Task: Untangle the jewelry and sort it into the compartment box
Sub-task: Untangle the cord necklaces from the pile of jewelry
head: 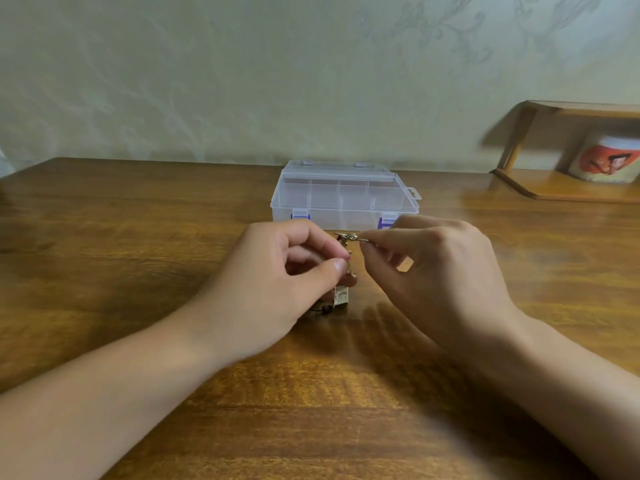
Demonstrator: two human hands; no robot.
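A small tangle of gold-coloured jewelry (347, 268) hangs between my two hands just above the wooden table (138, 237). My left hand (277, 285) pinches it between thumb and forefinger. My right hand (440, 271) pinches a thin metal piece (351, 237) at the top of the tangle. A gold rectangular pendant (341, 295) and a dark cord (323, 310) dangle down to the table. The clear plastic compartment box (344, 195) with purple latches stands closed right behind my hands, its dividers visible through the lid.
A wooden shelf unit (568, 188) sits at the back right of the table, with a white cylindrical container (606, 161) bearing a red picture on it. A pale patterned wall rises behind the table.
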